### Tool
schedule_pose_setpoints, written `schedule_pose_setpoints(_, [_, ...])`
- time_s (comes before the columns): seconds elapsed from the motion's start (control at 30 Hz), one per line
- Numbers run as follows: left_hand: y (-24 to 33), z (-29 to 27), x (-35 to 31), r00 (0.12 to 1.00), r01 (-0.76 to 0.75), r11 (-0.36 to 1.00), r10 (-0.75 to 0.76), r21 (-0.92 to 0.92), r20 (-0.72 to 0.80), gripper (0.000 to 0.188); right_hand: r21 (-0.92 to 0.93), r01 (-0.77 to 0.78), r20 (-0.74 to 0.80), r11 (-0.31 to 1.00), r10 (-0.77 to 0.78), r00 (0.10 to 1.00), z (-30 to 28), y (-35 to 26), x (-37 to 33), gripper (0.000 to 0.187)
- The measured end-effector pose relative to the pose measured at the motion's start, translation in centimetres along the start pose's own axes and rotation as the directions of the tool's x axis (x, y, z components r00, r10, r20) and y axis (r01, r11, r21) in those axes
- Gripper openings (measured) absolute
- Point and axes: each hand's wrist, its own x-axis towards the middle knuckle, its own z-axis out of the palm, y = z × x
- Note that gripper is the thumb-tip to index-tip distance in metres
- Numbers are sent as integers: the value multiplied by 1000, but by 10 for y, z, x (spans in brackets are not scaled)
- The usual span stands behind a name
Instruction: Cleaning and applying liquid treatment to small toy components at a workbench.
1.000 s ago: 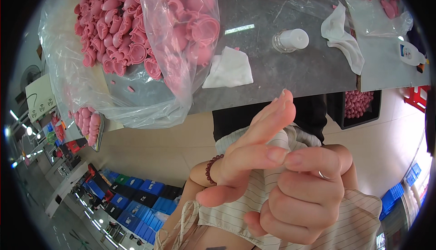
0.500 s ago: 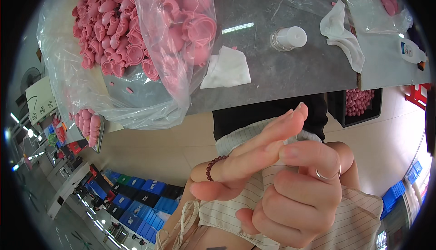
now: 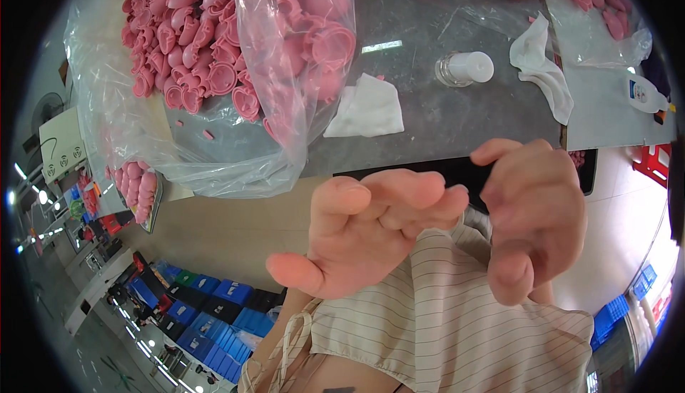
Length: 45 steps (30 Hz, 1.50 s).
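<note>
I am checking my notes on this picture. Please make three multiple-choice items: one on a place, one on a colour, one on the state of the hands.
1. Where does the folded white cloth lie?
A. on the grey table, right of the clear bag
B. inside the bag
C. on the floor

2. What colour are the moulded parts in the clear bag?
A. blue
B. pink
C. white

3. What do the left hand and right hand hold?
A. a bottle
B. a cloth
C. nothing

A: it rests on the table beside the bag.
B: the whole heap is pink.
C: both hands are open and empty.
</note>
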Motion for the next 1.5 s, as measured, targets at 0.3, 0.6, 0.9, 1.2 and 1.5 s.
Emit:
schedule_pose_setpoints(0.3, [-22,6,4,946,-310,946,317,93,-67,64,311,-38,24,950,32,999,10,5,10,19])
schedule_pose_setpoints(0.6, [-14,13,18,913,-180,947,262,268,-313,62,263,67,-70,962,-50,996,20,6,9,17])
schedule_pose_setpoints(0.9, [-14,28,28,855,-113,973,199,202,-480,54,281,-153,172,948,107,979,-2,-1,16,11])
schedule_pose_setpoints(1.2, [-13,28,26,750,-188,981,108,-54,-652,50,266,-136,151,954,98,984,-1,8,17,11])
schedule_pose_setpoints(1.5, [-5,23,21,735,-127,989,46,-71,-676,47,-482,-90,-15,871,94,995,12,15,49,32])
